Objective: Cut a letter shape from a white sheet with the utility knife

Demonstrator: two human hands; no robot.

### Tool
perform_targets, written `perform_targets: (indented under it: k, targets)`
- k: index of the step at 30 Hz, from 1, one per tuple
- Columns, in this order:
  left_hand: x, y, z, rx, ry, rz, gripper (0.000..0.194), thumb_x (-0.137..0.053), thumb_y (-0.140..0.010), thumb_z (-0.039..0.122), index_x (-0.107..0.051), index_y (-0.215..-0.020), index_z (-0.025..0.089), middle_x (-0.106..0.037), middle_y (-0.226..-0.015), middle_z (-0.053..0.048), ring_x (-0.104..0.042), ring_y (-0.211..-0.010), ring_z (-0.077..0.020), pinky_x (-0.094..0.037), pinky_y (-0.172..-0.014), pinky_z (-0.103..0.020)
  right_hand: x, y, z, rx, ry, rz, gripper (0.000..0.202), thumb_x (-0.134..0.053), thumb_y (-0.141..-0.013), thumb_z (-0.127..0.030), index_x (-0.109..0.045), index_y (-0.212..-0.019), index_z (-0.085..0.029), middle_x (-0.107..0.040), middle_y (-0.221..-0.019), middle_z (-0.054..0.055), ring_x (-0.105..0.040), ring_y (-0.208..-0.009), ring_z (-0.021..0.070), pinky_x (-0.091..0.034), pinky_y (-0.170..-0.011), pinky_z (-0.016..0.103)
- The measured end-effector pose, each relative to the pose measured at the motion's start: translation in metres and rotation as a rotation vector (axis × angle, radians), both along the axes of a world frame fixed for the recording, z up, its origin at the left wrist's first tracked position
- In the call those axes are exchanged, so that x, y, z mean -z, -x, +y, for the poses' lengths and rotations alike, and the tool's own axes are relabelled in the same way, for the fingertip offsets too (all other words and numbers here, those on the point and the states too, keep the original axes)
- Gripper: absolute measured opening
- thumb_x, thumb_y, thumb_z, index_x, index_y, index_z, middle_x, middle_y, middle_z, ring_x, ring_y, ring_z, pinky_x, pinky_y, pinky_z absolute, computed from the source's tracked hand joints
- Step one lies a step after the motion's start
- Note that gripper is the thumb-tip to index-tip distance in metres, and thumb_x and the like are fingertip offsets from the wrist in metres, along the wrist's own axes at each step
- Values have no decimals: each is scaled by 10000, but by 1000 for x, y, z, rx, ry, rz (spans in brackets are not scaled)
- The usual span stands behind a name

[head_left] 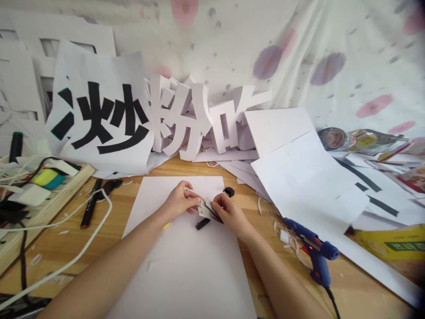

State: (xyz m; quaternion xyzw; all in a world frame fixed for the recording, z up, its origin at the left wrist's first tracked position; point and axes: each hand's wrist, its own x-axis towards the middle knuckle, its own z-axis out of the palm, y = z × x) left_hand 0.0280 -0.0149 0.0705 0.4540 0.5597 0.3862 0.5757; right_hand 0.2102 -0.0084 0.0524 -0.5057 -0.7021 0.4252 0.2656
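My left hand and my right hand meet over a large white board on the wooden table. Between them is a flat silver-grey metal piece with a dark strip along it; its exact kind is unclear, though it resembles part of a utility knife. My right thumb and fingers pinch its right end. The left fingers are closed at its upper left, partly hiding what they grip. A short black piece lies on the board just below. Beyond my right hand sits a small round black part.
A blue glue gun with a lit red light lies at right. White three-dimensional characters and a sheet with black characters stand behind. At left are a black marker, a white cable and a loaded power strip.
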Motion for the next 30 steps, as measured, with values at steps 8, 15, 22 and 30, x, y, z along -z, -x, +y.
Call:
perform_targets:
  k: [8, 15, 22, 30]
  targets:
    - [1, 3, 0, 60, 10, 50, 347, -662, -692, 203, -342, -825, 212, -629, -770, 4, -612, -656, -131, -513, -552, -261, 1, -1, 0, 7, 39, -22, 190, -433, -824, -381, -438, -725, -218, -474, -652, -36, -414, -594, 125, -332, -564, 265]
    - [4, 2, 1, 48, -4, 7, 341, -662, -668, 193, -347, -797, 211, -603, -696, 35, -578, -631, -115, -500, -562, -259, 1, 0, -1, 1, 54, -11, 193, -434, -821, -379, -429, -716, -218, -459, -648, -38, -398, -587, 123, -321, -555, 263]
    - [-2, 1, 0, 9, 0, -11, 361, -671, -645, 199, -335, -777, 212, -587, -687, 41, -552, -574, -100, -469, -502, -228, 5, 0, 2, -13, 81, 33, 200, -438, -818, -390, -425, -717, -218, -421, -618, -47, -363, -564, 115, -301, -524, 251]
    - [-4, 1, -1, -16, 14, 14, 372, -671, -653, 204, -313, -752, 211, -568, -713, 57, -526, -464, -69, -475, -475, -237, 6, 0, 1, 2, 98, 44, 199, -442, -817, -396, -427, -722, -222, -415, -598, -56, -360, -550, 111, -299, -516, 245]
